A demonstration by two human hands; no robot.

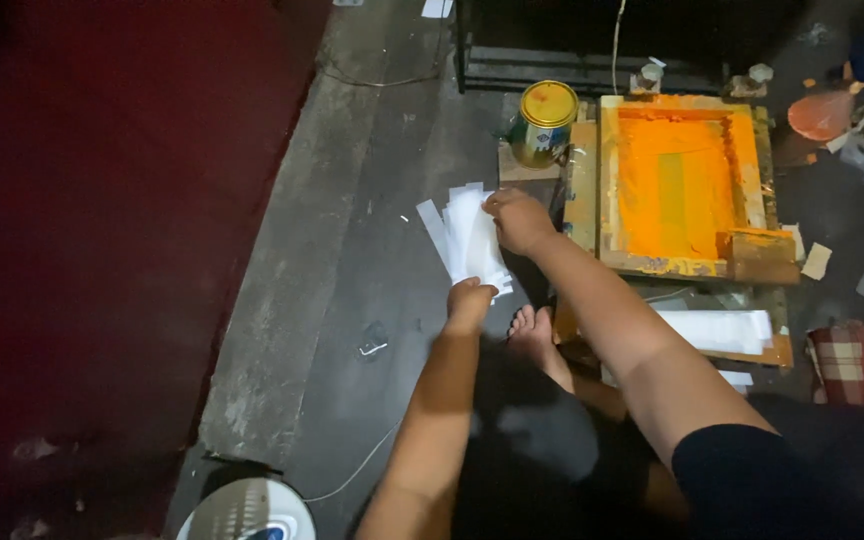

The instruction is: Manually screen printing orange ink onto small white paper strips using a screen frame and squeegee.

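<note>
Both of my hands hold a fanned stack of white paper strips (464,232) above the grey concrete floor. My left hand (470,303) grips the stack's near end from below. My right hand (518,219) pinches the stack's far right edge. Just right of my hands lies a wooden printing frame (592,190) whose screen is covered in orange ink, with a wooden squeegee (760,256) resting at its near right corner. My bare foot (533,334) rests on the floor under my right forearm.
A yellow-lidded paint can (542,122) stands left of the frame. More white strips (717,330) lie on a board near my right knee. A dark red carpet (102,220) fills the left. A white round object (247,510) sits at the bottom; clutter at far right.
</note>
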